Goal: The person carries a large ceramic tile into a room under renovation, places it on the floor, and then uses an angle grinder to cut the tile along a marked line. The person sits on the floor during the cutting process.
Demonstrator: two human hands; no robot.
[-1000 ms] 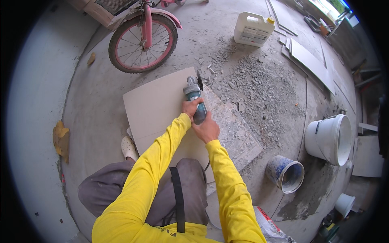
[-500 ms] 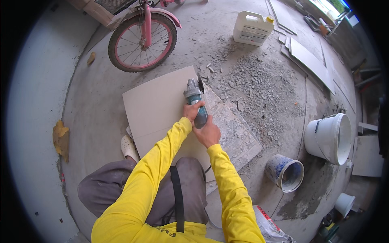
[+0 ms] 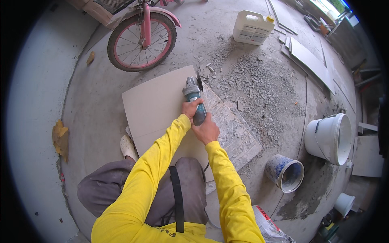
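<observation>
My left hand (image 3: 189,108) is closed around the upper part of the teal angle grinder (image 3: 191,94), just behind its silver head. My right hand (image 3: 206,128) grips its dark rear end from the lower right. The grinder's disc stands on edge at the right edge of a large beige tile (image 3: 154,101). Beneath and to the right of that tile lies a pale, scored, dusty board (image 3: 239,137). A dark cord shows near my right wrist.
Grey rubble (image 3: 263,93) covers the floor right of the board. A pink bicycle (image 3: 147,28), a white jerrycan (image 3: 249,32) and stacked tiles (image 3: 310,60) stand or lie farther back. Two buckets (image 3: 320,139), (image 3: 279,174) and a sack (image 3: 271,227) are at right. A wall (image 3: 36,121) runs along the left.
The grinder and both hands dipped slightly toward me half a second ago and are now a little farther forward again. Both hands keep their hold. Little else differs.
</observation>
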